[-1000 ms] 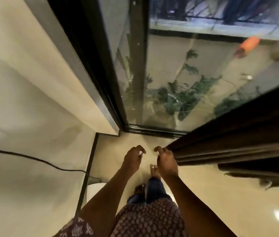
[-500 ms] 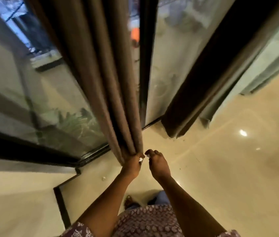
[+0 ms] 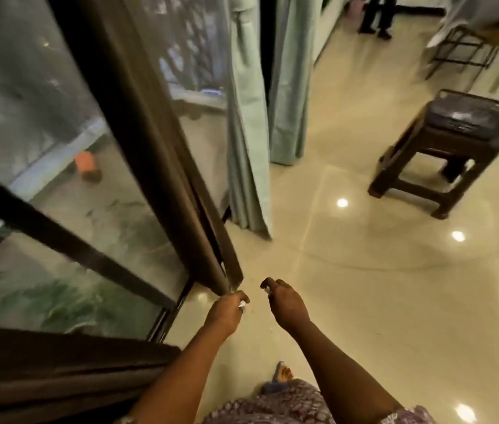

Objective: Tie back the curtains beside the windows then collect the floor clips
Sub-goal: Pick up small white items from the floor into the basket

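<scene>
Curtain (image 3: pixel 162 166) hem at eleven o'clock wants gathering snugly: left hand (image 3: pixel 225 312) and right hand (image 3: pixel 285 302) each pinch something small and white, seemingly clips.

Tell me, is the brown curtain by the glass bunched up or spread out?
Bunched. The brown curtain hangs as a narrow gathered column, its lower end at the left hand, leaving the glass beside it uncovered.

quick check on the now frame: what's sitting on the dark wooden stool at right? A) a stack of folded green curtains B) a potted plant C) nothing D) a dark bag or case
D: a dark bag or case rests on top of the wooden stool, which stands apart on the floor, to the right of the pale green curtains.
</scene>
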